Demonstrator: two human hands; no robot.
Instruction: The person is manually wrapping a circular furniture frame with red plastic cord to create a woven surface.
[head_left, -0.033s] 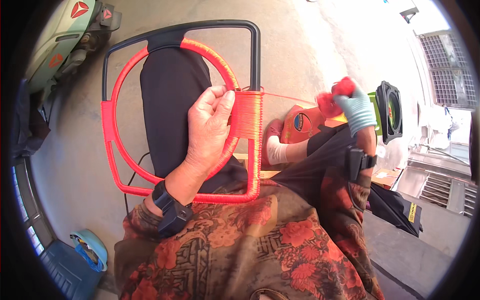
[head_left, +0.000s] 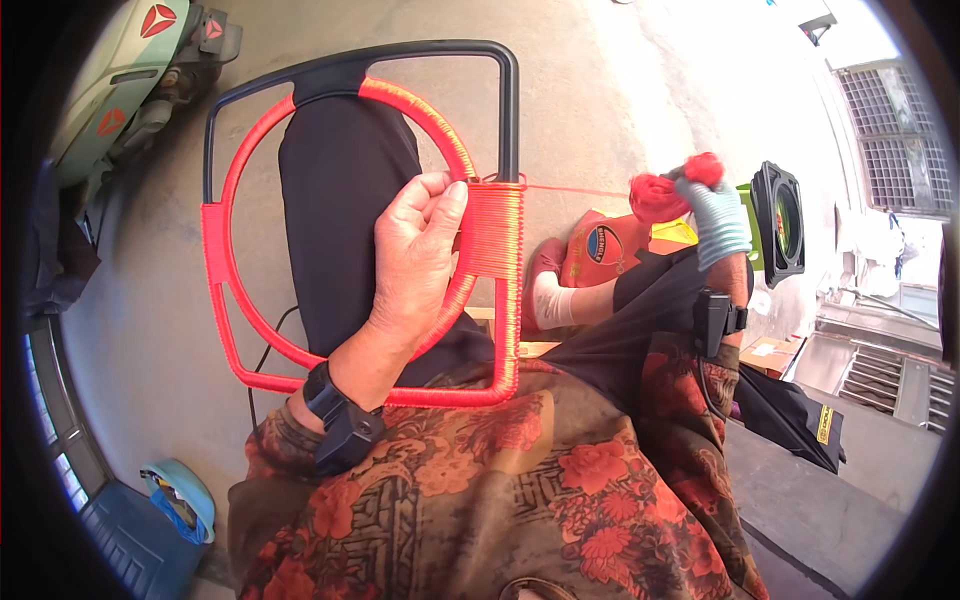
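A black metal frame (head_left: 510, 110) with a ring (head_left: 225, 250) inside it rests on my lap, mostly wrapped in red cord. My left hand (head_left: 415, 255), bare with a black wrist device, grips the ring beside a band of tightly wound red cord (head_left: 495, 235) at the frame's right bar. My right hand (head_left: 715, 220), in a light blue glove, is raised to the right and holds a ball of red cord (head_left: 655, 195). A single taut strand (head_left: 575, 189) runs from the wound band to the ball.
A pale green scooter (head_left: 120, 80) stands at the upper left on the concrete floor. A blue container (head_left: 180, 495) lies at the lower left. To the right are an orange bag (head_left: 610, 250), a black square box (head_left: 780, 225), a black bag (head_left: 790, 415) and metal grates (head_left: 890, 100).
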